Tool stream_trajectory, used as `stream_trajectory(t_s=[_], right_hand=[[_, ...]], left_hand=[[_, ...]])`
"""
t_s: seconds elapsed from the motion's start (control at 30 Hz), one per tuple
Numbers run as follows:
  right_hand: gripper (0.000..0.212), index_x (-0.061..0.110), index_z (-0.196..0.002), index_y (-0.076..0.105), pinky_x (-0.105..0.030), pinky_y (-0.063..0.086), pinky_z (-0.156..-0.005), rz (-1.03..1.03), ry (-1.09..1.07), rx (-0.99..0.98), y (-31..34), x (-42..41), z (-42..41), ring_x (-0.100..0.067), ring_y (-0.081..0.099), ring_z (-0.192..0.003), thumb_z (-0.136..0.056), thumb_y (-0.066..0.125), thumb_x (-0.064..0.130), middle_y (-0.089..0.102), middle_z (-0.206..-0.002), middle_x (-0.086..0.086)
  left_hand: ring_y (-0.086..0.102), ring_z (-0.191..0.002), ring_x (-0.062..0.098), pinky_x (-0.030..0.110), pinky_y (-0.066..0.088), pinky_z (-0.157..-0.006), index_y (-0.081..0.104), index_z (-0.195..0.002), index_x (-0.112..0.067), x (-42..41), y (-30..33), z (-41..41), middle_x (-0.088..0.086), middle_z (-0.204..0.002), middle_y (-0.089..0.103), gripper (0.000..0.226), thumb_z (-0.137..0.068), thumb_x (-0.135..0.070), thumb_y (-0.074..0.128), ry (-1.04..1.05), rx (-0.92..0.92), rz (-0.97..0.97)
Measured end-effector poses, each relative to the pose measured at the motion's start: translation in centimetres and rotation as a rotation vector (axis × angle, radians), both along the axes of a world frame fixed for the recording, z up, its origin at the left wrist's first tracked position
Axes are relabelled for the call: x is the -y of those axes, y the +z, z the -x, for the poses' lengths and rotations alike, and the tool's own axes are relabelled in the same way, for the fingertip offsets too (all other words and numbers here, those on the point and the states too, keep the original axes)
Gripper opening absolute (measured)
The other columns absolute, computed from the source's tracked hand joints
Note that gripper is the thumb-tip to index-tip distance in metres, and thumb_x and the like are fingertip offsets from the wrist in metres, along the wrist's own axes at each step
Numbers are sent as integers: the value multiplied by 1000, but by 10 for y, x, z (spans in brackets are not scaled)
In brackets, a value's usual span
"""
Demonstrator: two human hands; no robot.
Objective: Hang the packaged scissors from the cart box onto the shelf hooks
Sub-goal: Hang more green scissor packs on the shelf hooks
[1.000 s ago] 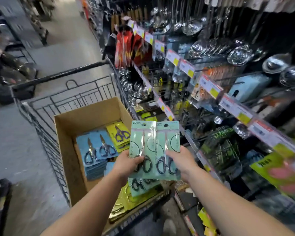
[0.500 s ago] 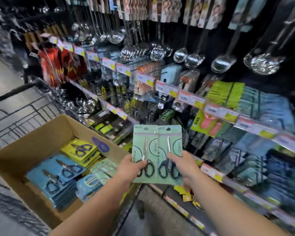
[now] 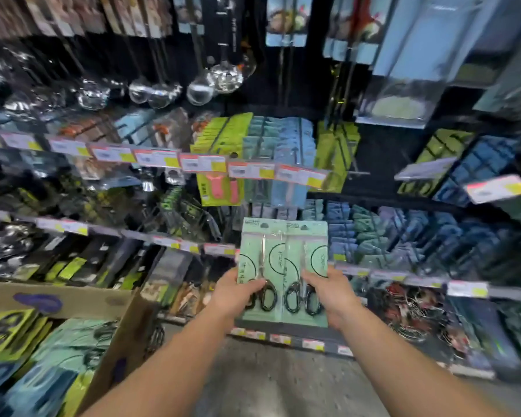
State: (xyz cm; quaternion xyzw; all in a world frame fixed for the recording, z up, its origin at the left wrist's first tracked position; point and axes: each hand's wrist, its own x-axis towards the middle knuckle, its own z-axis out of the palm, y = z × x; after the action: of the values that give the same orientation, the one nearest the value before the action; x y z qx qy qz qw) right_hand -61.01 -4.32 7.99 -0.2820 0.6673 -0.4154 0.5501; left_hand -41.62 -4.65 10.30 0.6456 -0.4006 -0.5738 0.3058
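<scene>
Two scissors packs (image 3: 283, 266) in both hands, shelf goods (image 3: 403, 236) blurred

shelf goods (image 3: 433, 242) blurred, cart box (image 3: 73, 299) cut off

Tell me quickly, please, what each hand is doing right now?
Left hand: grips the left pack of mint-green packaged scissors near its handle end.
Right hand: grips the right pack at its lower right edge.
</scene>
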Motion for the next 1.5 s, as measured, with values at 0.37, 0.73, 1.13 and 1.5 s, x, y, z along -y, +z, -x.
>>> stream_trajectory(t_s=[0.37, 0.73, 1.13, 1.5], right_hand=[[100, 11, -140, 47, -54, 44, -105, 60, -276, -75, -8, -129, 244, -30, 53, -127, -56, 73, 58, 53, -142, -7], [31, 11, -116, 62, -39, 53, -90, 29, -584, -49, 13, -203, 371, -24, 65, -101, -88, 71, 22, 71, -108, -3], [62, 8, -119, 60, -58, 52, -92, 1, -661, -14, 4, -157, 442, -33, 67, -106, -70, 83, 38, 71, -115, -11], [83, 15, -121, 60, -53, 53, -95, 33, -657, -2, -3, -109, 489, -28, 69, -105, -52, 85, 54, 73, -111, -4]], left_hand=[[60, -89, 13, 24, 46, -77, 62, -106, -17, -71, 2, 254, -4, -104, 67, 24, -87, -22, 75, -319, 7, 36], [60, -83, 5, 20, 42, -59, 61, -108, -20, -102, 2, 409, -3, -104, 68, 24, -87, -18, 74, -572, -9, 8], [48, -130, 30, 54, 39, -109, 45, -142, -13, -42, -11, 490, 6, -146, 50, 107, -56, -64, 83, -623, -31, -5], [40, -138, 32, 54, 34, -113, 31, -151, -11, 10, -20, 535, 9, -155, 37, 92, -79, -44, 77, -595, -91, -12]])
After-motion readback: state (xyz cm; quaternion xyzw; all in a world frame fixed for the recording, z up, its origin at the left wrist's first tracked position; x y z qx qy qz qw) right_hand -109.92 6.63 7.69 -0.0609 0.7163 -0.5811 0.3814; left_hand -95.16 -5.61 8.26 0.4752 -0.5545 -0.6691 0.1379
